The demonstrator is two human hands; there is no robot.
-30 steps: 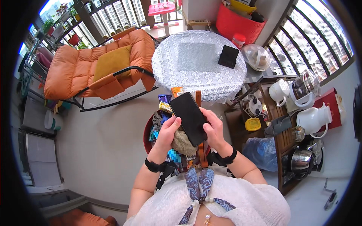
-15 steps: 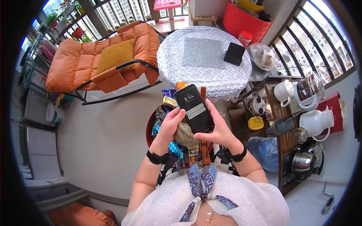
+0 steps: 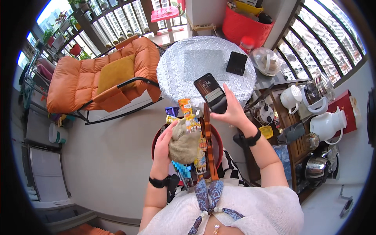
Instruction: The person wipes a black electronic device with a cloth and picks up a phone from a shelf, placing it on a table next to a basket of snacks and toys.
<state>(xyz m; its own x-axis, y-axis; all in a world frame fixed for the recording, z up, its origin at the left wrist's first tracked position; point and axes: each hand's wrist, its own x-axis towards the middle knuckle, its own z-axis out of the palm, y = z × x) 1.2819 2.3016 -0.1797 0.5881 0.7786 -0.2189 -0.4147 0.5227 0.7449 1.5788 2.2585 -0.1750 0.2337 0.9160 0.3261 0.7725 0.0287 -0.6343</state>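
Note:
In my right hand (image 3: 232, 107) is a black smartphone (image 3: 211, 94) with its lit lock screen up, gripped by its lower end and raised toward the round table. My left hand (image 3: 163, 143) is curled against the left side of a beige-olive fuzzy soft thing (image 3: 184, 147), whose exact kind I cannot make out. Beneath is a red tub (image 3: 218, 145) in front of my body. Around the fuzzy thing are yellow-orange printed packets (image 3: 186, 105), a blue pixel-patterned piece (image 3: 182, 170), a purple piece (image 3: 171, 111) and a long brown strip (image 3: 208, 145).
Ahead stands a round table with a white lace cloth (image 3: 172, 84), bearing a black flat device (image 3: 236, 63). An orange padded rocking chair (image 3: 78, 88) is at left. On the right, a wooden shelf (image 3: 299, 137) holds a white jug (image 3: 327, 124) and a steel kettle (image 3: 315, 170).
The phone has left both hands' grip and moved right and forward in my right hand alone. My left hand has lowered onto the fuzzy thing, which now shows more fully.

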